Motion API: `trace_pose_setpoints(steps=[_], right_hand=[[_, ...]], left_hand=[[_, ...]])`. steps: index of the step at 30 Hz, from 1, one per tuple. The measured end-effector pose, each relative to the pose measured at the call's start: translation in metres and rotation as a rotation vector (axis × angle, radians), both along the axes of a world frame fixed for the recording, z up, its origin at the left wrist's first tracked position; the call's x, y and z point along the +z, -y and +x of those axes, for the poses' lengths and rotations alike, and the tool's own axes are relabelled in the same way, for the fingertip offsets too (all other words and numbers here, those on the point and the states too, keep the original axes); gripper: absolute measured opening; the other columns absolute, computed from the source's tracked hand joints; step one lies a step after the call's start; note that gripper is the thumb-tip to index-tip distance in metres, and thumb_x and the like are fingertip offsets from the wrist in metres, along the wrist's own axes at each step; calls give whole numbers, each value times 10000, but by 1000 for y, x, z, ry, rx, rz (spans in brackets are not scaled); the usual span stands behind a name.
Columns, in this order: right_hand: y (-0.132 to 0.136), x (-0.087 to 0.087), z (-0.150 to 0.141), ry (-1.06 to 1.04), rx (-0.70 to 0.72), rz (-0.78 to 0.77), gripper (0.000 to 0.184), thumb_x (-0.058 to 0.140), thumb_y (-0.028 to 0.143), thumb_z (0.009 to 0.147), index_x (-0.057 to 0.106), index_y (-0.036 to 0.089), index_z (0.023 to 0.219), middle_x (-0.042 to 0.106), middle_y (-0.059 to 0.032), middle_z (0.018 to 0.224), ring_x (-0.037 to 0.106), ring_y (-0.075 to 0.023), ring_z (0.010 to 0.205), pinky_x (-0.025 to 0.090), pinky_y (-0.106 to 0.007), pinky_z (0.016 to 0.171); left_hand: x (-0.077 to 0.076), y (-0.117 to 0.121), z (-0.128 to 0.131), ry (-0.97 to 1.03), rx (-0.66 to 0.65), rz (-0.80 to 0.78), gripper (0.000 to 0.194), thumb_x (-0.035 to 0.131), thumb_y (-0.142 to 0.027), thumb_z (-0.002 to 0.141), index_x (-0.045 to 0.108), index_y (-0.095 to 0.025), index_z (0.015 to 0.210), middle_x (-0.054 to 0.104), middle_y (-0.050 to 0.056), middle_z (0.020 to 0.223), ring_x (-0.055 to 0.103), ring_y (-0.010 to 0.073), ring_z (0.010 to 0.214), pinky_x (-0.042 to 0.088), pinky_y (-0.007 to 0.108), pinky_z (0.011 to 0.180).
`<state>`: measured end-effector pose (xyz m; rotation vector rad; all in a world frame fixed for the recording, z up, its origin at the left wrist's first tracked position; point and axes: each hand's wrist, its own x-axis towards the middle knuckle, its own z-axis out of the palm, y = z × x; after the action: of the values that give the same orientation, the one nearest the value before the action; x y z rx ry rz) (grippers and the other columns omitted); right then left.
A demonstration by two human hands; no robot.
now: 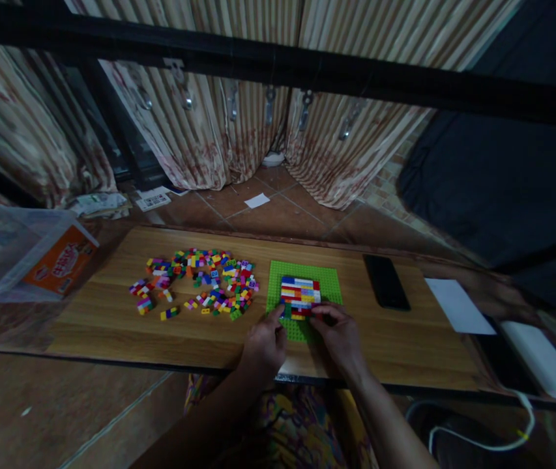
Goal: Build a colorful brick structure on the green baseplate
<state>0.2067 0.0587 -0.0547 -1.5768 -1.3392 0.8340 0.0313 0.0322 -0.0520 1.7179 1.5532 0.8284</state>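
Note:
A green studded baseplate (328, 273) lies on the wooden table, carrying a block of toy bricks (300, 293) built up in red, white, blue and yellow rows. My left hand (263, 344) is closed, its index fingertip touching the left front corner of the brick block. At the right front corner, the thumb and fingers of my right hand (340, 333) pinch against the block's edge. Whether a separate loose brick sits between those fingers is hidden. Left of the baseplate, loose toy bricks (219, 299) of many colours are spread out.
A black phone (386, 281) lies right of the baseplate. White paper (458, 306) and a white device with a cable (544, 361) are at the right end. A clear plastic tub (8, 260) with an orange label stands at the left. A dark bar (278, 62) crosses above.

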Motion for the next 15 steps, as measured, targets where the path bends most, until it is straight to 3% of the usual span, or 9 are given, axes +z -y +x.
trace_pose_setpoints(steps=[4,8,11,15], right_hand=[[3,-1,7,-102,34,-3,262,716,343,653,712,202,874,668,-65,1012,608,-227,955,444,-423,902],[-1,7,22,-183,-110,8,409,692,442,680,689,170,984,708,-81,892,639,-225,829,496,-382,750],[-12,20,25,-36,-148,63,438,609,490,748,674,147,1012,704,-108,902,642,-227,808,491,-369,729],[-37,35,1,346,8,172,486,482,522,834,634,149,1106,666,-142,1053,615,-261,951,465,-424,848]], left_hand=[[3,-1,-2,54,-8,-49,531,464,-171,812,458,-131,1341,677,41,773,623,156,678,491,261,665],[7,6,-13,146,-12,-69,525,487,-181,806,465,-140,1329,684,40,808,628,159,690,496,269,671],[13,15,-25,181,9,-72,487,509,-199,808,499,-151,1293,694,42,824,632,159,681,492,266,653],[22,27,-43,153,55,-56,408,493,-209,831,548,-184,1235,699,39,843,646,163,718,495,266,668]])
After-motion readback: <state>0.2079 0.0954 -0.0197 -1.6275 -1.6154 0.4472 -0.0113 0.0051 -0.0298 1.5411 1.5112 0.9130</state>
